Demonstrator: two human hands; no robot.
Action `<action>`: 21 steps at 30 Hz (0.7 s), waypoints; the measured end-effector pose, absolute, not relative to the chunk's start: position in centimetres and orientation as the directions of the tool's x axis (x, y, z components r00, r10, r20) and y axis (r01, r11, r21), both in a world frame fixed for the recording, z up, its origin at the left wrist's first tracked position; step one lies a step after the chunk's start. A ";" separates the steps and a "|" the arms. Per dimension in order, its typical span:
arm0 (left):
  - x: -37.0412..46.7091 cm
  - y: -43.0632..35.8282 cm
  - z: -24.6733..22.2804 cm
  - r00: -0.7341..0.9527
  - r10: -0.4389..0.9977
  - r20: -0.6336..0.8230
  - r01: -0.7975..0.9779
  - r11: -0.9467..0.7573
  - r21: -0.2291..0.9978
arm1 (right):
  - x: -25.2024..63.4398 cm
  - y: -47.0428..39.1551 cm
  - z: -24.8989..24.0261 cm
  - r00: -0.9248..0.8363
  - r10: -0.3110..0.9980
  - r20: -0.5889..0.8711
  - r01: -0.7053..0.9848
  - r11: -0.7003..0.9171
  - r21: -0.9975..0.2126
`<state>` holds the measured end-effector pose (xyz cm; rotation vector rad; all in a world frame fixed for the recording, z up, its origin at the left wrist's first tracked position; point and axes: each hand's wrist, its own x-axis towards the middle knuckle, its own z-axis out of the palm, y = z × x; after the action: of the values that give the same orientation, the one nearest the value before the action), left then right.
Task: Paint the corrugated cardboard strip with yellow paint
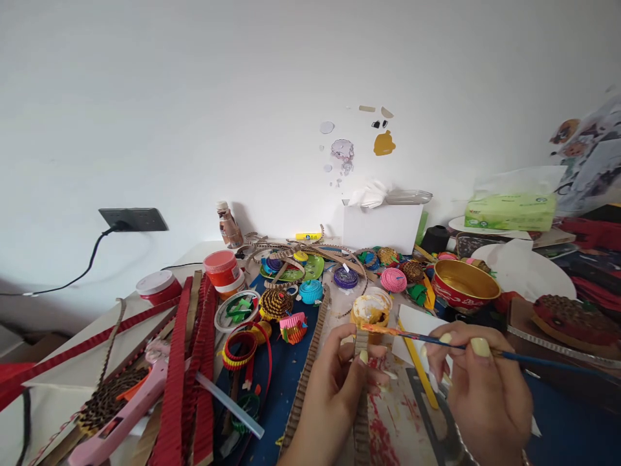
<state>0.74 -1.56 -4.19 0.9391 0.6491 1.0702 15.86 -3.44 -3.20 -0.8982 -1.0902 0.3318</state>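
Paintbrush (420, 337): apparently light, stiff-handled; pinched by right hand (490, 388), tip at upper end of cardboard strip (361, 424), near paint pot (371, 309); best held mid-handle. Strip: corrugated, probably bendy (ridges likely crush easily, so edges preferred); gripped between thumb and fingers of left hand (330, 395).

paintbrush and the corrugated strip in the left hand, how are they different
The paintbrush is a slim rod with a blue handle and orange paint at its tip end, while the corrugated strip is a flat, ridged brown band. The paintbrush lies sideways across the view in the right hand; the corrugated strip runs up from the bottom edge to the left hand. Both are long, narrow and hand-held.
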 end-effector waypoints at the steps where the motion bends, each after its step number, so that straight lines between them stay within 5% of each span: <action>1: 0.7 -1.5 -4.2 0.366 0.930 -0.007 -0.437 0.179 0.881 | 15.9 -3.5 -3.2 0.436 0.650 0.623 0.190 0.610 -0.769; 8: 0.6 -1.5 -4.1 0.377 0.926 0.001 -0.422 0.171 0.890 | 16.0 -3.2 -2.8 0.539 0.604 0.586 0.165 0.607 -0.777; 21: 0.6 -1.4 -4.2 0.384 0.923 0.001 -0.417 0.172 0.893 | 16.2 -3.4 -3.5 0.378 0.655 0.655 0.200 0.633 -0.748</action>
<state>0.63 -1.41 -4.24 0.9682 0.6453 1.0500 16.19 -3.39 -3.51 -0.8792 -1.1804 0.3442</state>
